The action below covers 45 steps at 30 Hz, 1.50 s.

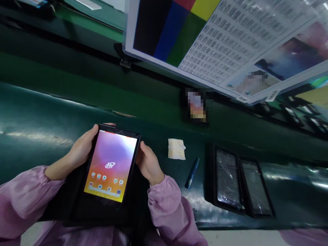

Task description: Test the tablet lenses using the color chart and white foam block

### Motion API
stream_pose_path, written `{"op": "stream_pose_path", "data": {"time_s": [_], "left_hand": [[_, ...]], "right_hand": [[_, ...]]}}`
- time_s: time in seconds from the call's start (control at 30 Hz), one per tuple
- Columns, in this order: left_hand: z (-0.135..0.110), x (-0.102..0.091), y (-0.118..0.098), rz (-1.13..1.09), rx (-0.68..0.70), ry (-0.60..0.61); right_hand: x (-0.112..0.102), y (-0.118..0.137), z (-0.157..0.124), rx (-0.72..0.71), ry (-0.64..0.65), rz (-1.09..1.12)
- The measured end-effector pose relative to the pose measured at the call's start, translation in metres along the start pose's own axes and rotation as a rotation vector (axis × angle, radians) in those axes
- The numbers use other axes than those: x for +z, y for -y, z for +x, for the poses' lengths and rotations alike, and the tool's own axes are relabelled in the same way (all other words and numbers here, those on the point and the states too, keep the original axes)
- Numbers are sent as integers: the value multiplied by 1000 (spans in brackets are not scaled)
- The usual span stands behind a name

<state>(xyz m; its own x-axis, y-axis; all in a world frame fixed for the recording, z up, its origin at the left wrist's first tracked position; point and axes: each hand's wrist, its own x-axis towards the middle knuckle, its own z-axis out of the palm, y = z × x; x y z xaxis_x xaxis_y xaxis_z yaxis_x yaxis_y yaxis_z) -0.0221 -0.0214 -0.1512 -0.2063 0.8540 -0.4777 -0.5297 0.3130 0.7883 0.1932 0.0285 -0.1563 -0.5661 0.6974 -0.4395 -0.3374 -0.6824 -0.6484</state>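
fingers (pixel 145 149) hold the lit tablet (pixel 111 157) between them, sides gripped

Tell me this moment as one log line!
left hand: holding tablet | right hand: holding tablet | tablet: lit up | pen: lying on table

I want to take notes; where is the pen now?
In the head view, the pen lies on the table, right of the right hand, between the pale pad and the nearer black-framed panel.
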Motion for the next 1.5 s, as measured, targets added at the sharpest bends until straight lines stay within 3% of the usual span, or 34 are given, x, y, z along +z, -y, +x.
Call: {"op": "stream_pose_path", "data": {"time_s": [0.33, 0.6, 0.9, 1.27, 1.5], "left_hand": [[3, 0, -1, 126, 127, 84], [5, 1, 1, 107, 146, 83], [4, 0, 2, 107, 138, 68], [5, -2, 1, 94, 148, 72], [-1, 2, -2, 111, 175, 63]], "right_hand": [[-2, -1, 0, -40, 0, -34], [-6, -2, 1, -56, 25, -40], [-9, -5, 3, -44, -60, -41], [-6, 3, 0, -86, 51, -116], [-3, 5, -1, -56, 20, -151]]}}
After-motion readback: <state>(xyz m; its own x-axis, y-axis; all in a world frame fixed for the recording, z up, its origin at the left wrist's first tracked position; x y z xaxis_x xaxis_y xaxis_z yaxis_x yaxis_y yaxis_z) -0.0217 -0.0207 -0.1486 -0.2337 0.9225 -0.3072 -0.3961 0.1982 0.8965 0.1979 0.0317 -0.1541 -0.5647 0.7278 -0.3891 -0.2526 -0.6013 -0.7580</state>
